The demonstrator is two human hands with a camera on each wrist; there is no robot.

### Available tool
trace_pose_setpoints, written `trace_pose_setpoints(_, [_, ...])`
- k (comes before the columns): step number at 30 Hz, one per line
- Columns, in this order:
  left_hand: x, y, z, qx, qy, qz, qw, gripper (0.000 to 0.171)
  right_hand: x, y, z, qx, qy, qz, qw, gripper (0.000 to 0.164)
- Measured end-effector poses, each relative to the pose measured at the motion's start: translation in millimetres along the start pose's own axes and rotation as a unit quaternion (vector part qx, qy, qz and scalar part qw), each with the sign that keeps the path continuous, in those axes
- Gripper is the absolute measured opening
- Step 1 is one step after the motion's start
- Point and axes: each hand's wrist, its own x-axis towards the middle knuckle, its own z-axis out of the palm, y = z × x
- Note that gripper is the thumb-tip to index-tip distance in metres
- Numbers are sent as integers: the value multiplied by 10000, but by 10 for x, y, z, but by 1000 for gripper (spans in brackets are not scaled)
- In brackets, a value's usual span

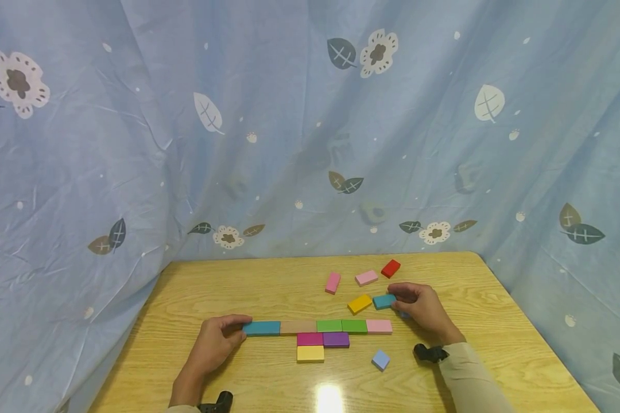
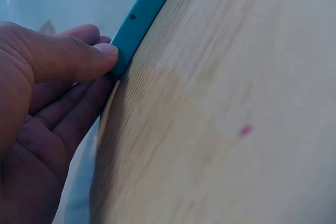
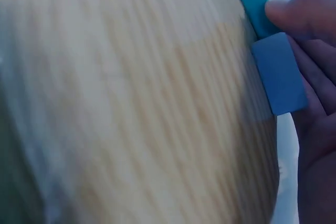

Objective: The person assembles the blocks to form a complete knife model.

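At the left end of a row of flat blocks lies a long blue block [image 1: 262,328]. My left hand [image 1: 214,346] pinches its outer end, the thumb along the near side in the left wrist view. On the right, my right hand [image 1: 422,304] holds the right end of a teal block [image 1: 384,302] between thumb and fingers. A light blue block [image 3: 280,74] sits beside the teal one, close to the palm in the right wrist view; in the head view the hand mostly covers it. Along the row come a tan block [image 1: 298,327], two green blocks [image 1: 329,326] and a pink block [image 1: 379,326].
Below the row touch a magenta block [image 1: 309,339], a purple block [image 1: 336,339] and a yellow block [image 1: 310,354]. A small light blue block [image 1: 380,360] lies nearer. Farther back are an orange-yellow block [image 1: 360,304], two pink blocks [image 1: 333,283] and a red block [image 1: 391,268]. A curtain [image 1: 289,172] hangs behind.
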Motion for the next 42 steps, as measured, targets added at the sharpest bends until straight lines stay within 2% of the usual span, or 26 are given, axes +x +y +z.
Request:
trace_pose_setpoints(6, [6, -17, -5, 68, -15, -3, 10000, 38, -5, -7, 15, -185, 139, 29, 9997, 40])
trace_pose_setpoints(10, [5, -13, -1, 68, -23, 17, 10000, 38, -16, -17, 34, -295, 428, 54, 9986, 36])
trace_pose_setpoints(15, [9, -8, -6, 52, -42, 20, 10000, 39, -75, -38, 5, 162, 686, 153, 9974, 37])
trace_pose_setpoints(20, [8, -14, -17, 11, -49, 58, 10000, 38, -212, -169, -51, 346, 695, 207, 9968, 43])
trace_pose_setpoints(26, [1, -15, -21, -32, -99, 48, 9999, 37, -430, -423, -27, 348, 843, 188, 9957, 40])
trace_pose_setpoints(33, [-2, -12, -24, -73, -85, 18, 9999, 37, -668, -693, 148, 243, 910, 0, 9956, 35])
trace_pose_setpoints(42, [-6, 6, -18, -134, -80, -7, 9999, 37, -894, -876, 505, 683, 712, -118, 9950, 33])
